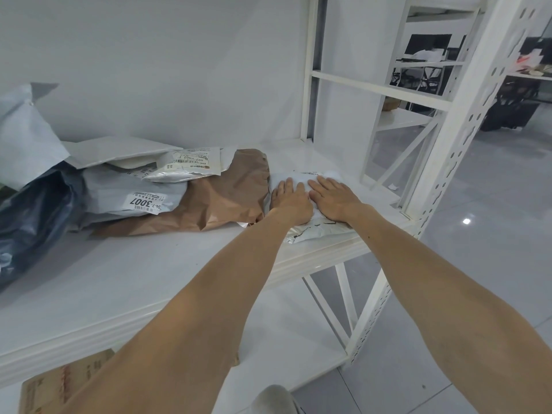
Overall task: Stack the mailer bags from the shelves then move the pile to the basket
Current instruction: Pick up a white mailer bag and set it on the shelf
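Observation:
A white mailer bag (310, 231) lies near the right end of the white shelf (143, 279). My left hand (291, 201) and my right hand (336, 200) both rest flat on top of it, fingers spread, side by side. To its left lies a brown paper mailer (221, 198). Further left sit a grey mailer labelled 3007 (131, 195), a small silver mailer (188, 167), a flat white mailer (119, 150), a dark blue bag (33, 213) and a pale grey bag (24, 138). No basket is in view.
A perforated white shelf upright (460, 138) stands just right of my hands. A cardboard box (50, 386) sits on the lower shelf at bottom left. Grey tiled floor (493, 210) spreads to the right, with more shelving and dark furniture behind.

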